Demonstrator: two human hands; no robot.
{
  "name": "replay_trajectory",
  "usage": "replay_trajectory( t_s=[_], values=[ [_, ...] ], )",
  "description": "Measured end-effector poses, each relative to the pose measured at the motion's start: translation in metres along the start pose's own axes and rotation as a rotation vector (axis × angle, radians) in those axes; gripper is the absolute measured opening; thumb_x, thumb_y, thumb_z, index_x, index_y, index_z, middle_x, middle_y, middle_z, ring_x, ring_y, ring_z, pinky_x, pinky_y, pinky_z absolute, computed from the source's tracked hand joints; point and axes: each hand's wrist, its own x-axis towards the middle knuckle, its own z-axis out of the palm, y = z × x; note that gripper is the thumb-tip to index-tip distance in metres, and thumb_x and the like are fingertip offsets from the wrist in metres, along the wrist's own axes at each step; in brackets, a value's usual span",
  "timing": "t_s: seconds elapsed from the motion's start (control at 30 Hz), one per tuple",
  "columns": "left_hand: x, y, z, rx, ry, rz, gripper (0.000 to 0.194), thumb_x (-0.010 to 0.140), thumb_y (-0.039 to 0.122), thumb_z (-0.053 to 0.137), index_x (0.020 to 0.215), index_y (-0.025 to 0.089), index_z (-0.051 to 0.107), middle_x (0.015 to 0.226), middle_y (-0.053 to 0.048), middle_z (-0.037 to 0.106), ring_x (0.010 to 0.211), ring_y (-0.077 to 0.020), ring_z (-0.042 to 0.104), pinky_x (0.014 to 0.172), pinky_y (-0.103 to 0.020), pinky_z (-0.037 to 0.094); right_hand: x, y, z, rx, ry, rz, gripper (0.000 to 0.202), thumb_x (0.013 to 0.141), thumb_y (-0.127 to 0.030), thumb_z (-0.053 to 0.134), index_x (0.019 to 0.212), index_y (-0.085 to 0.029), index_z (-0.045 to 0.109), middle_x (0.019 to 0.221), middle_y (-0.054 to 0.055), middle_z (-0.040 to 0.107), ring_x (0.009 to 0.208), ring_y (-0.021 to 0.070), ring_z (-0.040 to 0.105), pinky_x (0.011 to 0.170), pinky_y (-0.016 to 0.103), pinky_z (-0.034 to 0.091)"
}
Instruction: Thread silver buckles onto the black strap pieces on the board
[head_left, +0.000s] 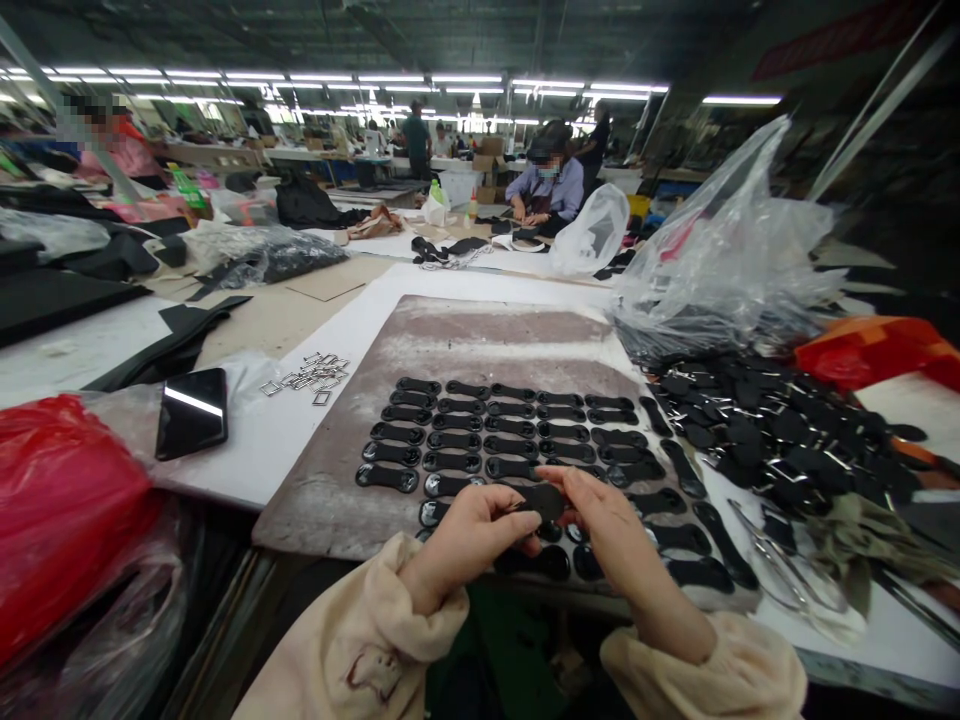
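Note:
Between my two hands is a black strap tab (545, 499) with rounded ends, held above a board. My left hand (476, 525) pinches its left end between thumb and bent fingers; a small glint of metal may be there, too small to make out. Against the tab's right end rest the fingers of my right hand (596, 508), closed round its edge. Several rows of similar black tabs (511, 445), with shiny wet-looking ends, lie on the brownish board (322, 515) under and beyond my hands. Some near tabs are partly hidden by my hands.
Metal rectangular rings (311, 375) lie in a pile left of the board, near a phone (192, 413). A red plastic bag (67, 500) sits at far left. On the right are a heap of black tabs (757, 420), scissors (776, 560) and clear plastic bags (735, 250). A person (551, 185) works opposite.

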Motion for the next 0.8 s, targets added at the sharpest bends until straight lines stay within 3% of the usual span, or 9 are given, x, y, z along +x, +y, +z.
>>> replay_trajectory(
  t_s=[0.13, 0.23, 0.37, 0.5, 0.6, 0.67, 0.73, 0.8],
  values=[
    [0.000, -0.001, 0.001, 0.017, -0.005, -0.054, 0.025, 0.076, 0.036, 0.063, 0.070, 0.012, 0.062, 0.064, -0.005, 0.068, 0.059, -0.0143, 0.059, 0.059, -0.025, 0.043, -0.003, -0.009, 0.004, -0.283, 0.039, -0.151, 0.023, 0.084, -0.037, 0.058, 0.074, -0.018, 0.067, 0.062, -0.001, 0.061, 0.059, 0.0158, 0.054, 0.055, 0.025, 0.041],
    [0.002, -0.003, 0.000, 0.062, -0.031, -0.059, 0.027, 0.077, 0.038, 0.062, 0.073, 0.012, 0.062, 0.065, -0.005, 0.067, 0.060, -0.0147, 0.059, 0.059, -0.025, 0.043, -0.005, -0.011, 0.006, -0.404, 0.087, -0.225, 0.022, 0.084, -0.030, 0.059, 0.066, -0.019, 0.064, 0.059, -0.002, 0.058, 0.058, 0.0143, 0.054, 0.056, 0.024, 0.038],
    [0.004, -0.001, -0.007, 0.164, -0.031, -0.014, 0.029, 0.078, 0.040, 0.061, 0.080, 0.012, 0.064, 0.069, -0.005, 0.067, 0.066, -0.0167, 0.061, 0.064, -0.027, 0.046, -0.007, -0.012, 0.007, -0.405, 0.113, -0.263, 0.022, 0.083, -0.026, 0.060, 0.063, -0.018, 0.063, 0.058, -0.003, 0.057, 0.057, 0.0125, 0.053, 0.056, 0.022, 0.038],
    [0.002, 0.010, -0.018, 0.233, 0.037, -0.012, 0.033, 0.079, 0.041, 0.060, 0.095, 0.013, 0.063, 0.073, -0.005, 0.069, 0.072, -0.0181, 0.061, 0.067, -0.027, 0.045, -0.005, -0.011, 0.000, -0.254, 0.144, -0.221, 0.022, 0.077, -0.026, 0.066, 0.058, -0.018, 0.064, 0.053, -0.004, 0.056, 0.053, 0.0110, 0.051, 0.052, 0.021, 0.037],
    [-0.002, 0.019, -0.027, 0.270, 0.075, 0.003, 0.033, 0.080, 0.042, 0.059, 0.096, 0.014, 0.064, 0.076, -0.006, 0.070, 0.073, -0.0185, 0.061, 0.068, -0.027, 0.044, 0.003, -0.004, -0.032, -0.140, 0.270, -0.162, 0.022, 0.073, -0.034, 0.071, 0.060, -0.018, 0.065, 0.052, -0.004, 0.056, 0.050, 0.0112, 0.052, 0.048, 0.021, 0.039],
    [-0.003, 0.022, -0.032, 0.264, 0.112, 0.036, 0.031, 0.080, 0.042, 0.058, 0.094, 0.014, 0.065, 0.077, -0.006, 0.070, 0.075, -0.0189, 0.062, 0.070, -0.028, 0.044, 0.008, 0.002, -0.066, -0.068, 0.461, -0.145, 0.026, 0.075, -0.044, 0.068, 0.074, -0.019, 0.066, 0.061, -0.002, 0.061, 0.050, 0.0121, 0.055, 0.048, 0.023, 0.043],
    [-0.005, 0.022, -0.034, 0.239, 0.175, 0.069, 0.029, 0.080, 0.040, 0.059, 0.092, 0.015, 0.067, 0.075, -0.006, 0.070, 0.075, -0.0191, 0.062, 0.071, -0.028, 0.045, 0.009, 0.006, -0.103, 0.047, 0.675, -0.164, 0.038, 0.078, -0.058, 0.057, 0.091, -0.022, 0.061, 0.077, 0.001, 0.065, 0.061, 0.0159, 0.063, 0.058, 0.031, 0.052],
    [-0.007, 0.022, -0.033, 0.196, 0.236, 0.102, 0.027, 0.078, 0.039, 0.061, 0.088, 0.015, 0.068, 0.073, -0.006, 0.070, 0.072, -0.0189, 0.062, 0.070, -0.029, 0.045, 0.009, 0.014, -0.130, 0.166, 0.758, -0.171, 0.044, 0.080, -0.066, 0.046, 0.091, -0.025, 0.056, 0.081, 0.007, 0.065, 0.076, 0.0206, 0.067, 0.074, 0.041, 0.053]
  ],
)
